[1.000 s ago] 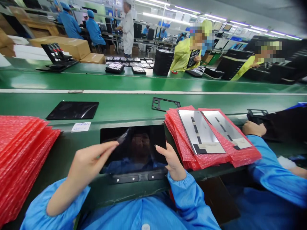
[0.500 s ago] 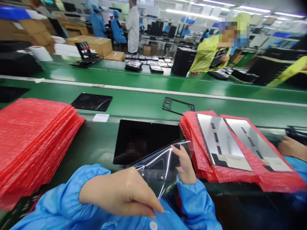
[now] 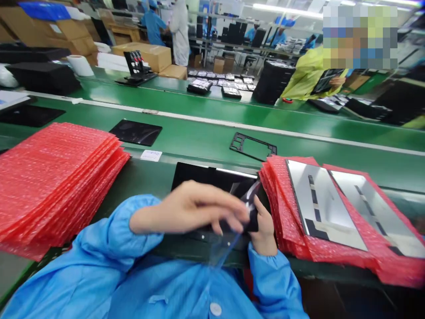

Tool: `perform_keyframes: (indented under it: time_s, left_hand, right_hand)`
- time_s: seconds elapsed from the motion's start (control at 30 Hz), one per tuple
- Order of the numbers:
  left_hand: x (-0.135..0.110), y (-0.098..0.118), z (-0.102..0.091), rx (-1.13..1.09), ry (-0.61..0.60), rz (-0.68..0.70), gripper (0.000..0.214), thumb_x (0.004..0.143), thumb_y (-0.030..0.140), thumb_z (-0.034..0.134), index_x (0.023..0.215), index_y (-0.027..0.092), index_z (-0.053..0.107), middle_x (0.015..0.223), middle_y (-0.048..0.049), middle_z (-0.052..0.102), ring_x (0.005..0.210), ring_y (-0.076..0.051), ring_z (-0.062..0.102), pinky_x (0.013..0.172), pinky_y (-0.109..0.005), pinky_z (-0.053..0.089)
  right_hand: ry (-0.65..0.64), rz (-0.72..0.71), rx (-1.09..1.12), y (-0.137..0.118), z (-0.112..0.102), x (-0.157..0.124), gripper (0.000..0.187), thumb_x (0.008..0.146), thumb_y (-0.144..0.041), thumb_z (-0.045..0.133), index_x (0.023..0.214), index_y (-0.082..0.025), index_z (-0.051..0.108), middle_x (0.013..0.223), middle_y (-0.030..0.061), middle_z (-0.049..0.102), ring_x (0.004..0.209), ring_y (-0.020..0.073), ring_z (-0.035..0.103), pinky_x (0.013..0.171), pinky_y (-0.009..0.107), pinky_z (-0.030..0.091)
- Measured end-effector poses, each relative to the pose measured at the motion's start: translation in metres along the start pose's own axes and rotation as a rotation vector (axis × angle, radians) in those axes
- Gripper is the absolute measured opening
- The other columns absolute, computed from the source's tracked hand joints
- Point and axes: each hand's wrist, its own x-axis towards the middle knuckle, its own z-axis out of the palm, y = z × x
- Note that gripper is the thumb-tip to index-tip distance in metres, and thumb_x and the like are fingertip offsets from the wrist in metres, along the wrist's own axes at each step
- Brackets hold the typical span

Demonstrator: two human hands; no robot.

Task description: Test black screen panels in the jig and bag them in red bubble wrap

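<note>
A crumpled sheet of clear plastic film point(image 3: 251, 193) is bunched between my hands, and a loose part of it hangs down toward my lap. My left hand point(image 3: 195, 208) reaches across over a black tablet screen point(image 3: 192, 173), its fingers closed on the film and a little blurred by motion. At the screen's right edge is my right hand point(image 3: 264, 227), closed with its fingertips at the bunched film. Both hands cover much of the screen, which lies on the green bench.
Red bubble-wrap sleeves point(image 3: 59, 173) are stacked at left. More red sleeves point(image 3: 275, 204) at right bear two silver-backed panels point(image 3: 327, 208). Beyond lie another black screen point(image 3: 136, 132), a label point(image 3: 151, 155) and a black frame point(image 3: 253, 147). A co-worker in yellow point(image 3: 303, 73) stands across the bench.
The film, stretched out between my hands before, is now bunched up. My left hand has moved up and forward over the screen. The view has shifted slightly left.
</note>
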Motion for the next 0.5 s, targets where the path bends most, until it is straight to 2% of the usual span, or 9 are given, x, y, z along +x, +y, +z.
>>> perform_keyframes:
  time_s: [0.07,0.1,0.17,0.23,0.33,0.5]
  left_hand:
    - [0.019,0.000,-0.013,-0.072,0.291,-0.007,0.020,0.088,0.022,0.062,0.101,0.025,0.076,0.096,0.0031,0.077,0.085,-0.021,0.075,0.063,-0.026,0.062]
    - [0.029,-0.002,-0.021,-0.098,0.392,-0.003,0.019,0.085,0.021,0.065,0.101,0.023,0.076,0.097,0.0019,0.077,0.089,-0.023,0.074,0.064,-0.026,0.062]
    - [0.049,-0.011,-0.036,-0.150,0.492,-0.006,0.023,0.085,0.020,0.065,0.107,0.019,0.074,0.107,-0.0022,0.075,0.105,-0.027,0.070,0.071,-0.029,0.063]
    - [0.065,-0.021,-0.050,-0.228,0.511,-0.017,0.026,0.090,0.020,0.058,0.112,0.016,0.071,0.120,-0.0054,0.071,0.121,-0.028,0.061,0.083,-0.031,0.061]
    - [0.078,-0.038,-0.066,-0.356,0.487,-0.053,0.030,0.097,0.026,0.049,0.116,0.012,0.067,0.135,-0.0097,0.062,0.130,-0.026,0.054,0.096,-0.033,0.055]
    - [0.078,-0.063,-0.083,-0.358,0.515,-0.192,0.042,0.096,0.041,0.048,0.119,0.010,0.064,0.136,-0.0171,0.060,0.129,-0.029,0.054,0.102,-0.042,0.052]
  right_hand:
    - [0.049,0.001,0.059,0.002,0.001,0.002,0.039,0.071,-0.059,0.072,0.088,-0.024,0.073,0.094,0.0067,0.076,0.105,0.0342,0.068,0.085,0.051,0.056]
    - [0.056,0.006,0.088,0.002,0.003,0.003,0.036,0.070,-0.055,0.075,0.085,-0.022,0.073,0.092,0.0068,0.076,0.106,0.0340,0.068,0.086,0.050,0.056]
    - [0.068,-0.036,0.131,0.002,0.007,0.002,0.030,0.068,-0.047,0.078,0.085,-0.022,0.072,0.091,0.0055,0.077,0.107,0.0322,0.068,0.087,0.047,0.056]
    - [0.069,-0.086,0.160,0.000,0.011,0.002,0.030,0.067,-0.041,0.079,0.089,-0.022,0.073,0.092,0.0035,0.077,0.108,0.0303,0.068,0.087,0.044,0.056]
    - [0.064,-0.095,0.189,-0.003,0.016,0.002,0.031,0.067,-0.036,0.079,0.094,-0.022,0.073,0.093,0.0018,0.077,0.108,0.0281,0.068,0.088,0.040,0.056]
    - [0.046,-0.089,0.223,-0.004,0.013,0.004,0.025,0.068,-0.034,0.078,0.087,-0.019,0.072,0.088,0.0022,0.077,0.104,0.0274,0.070,0.084,0.037,0.058]
